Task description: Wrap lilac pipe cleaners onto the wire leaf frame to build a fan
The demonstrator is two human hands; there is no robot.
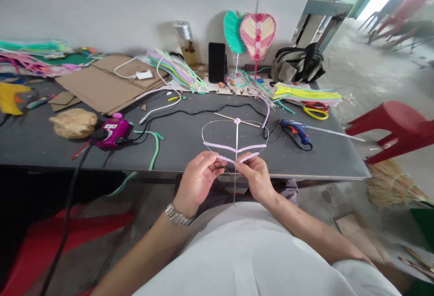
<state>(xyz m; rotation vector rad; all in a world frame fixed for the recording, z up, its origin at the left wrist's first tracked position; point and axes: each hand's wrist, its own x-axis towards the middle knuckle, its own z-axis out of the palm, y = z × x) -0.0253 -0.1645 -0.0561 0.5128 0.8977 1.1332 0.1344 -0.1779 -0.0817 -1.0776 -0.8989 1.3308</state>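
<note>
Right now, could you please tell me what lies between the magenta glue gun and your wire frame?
The head view shows a green pipe cleaner and a black cord between the magenta glue gun and the wire frame.

Nothing legible; the white label (110, 126) on the magenta glue gun (113, 135) is too small to read.

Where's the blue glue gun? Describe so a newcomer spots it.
On the dark worktable, go to the right end, just below the yellow-handled scissors. The blue hot glue gun lies there, orange trigger, long clear glue stick out its back. The other gun, far left, is magenta.
</note>
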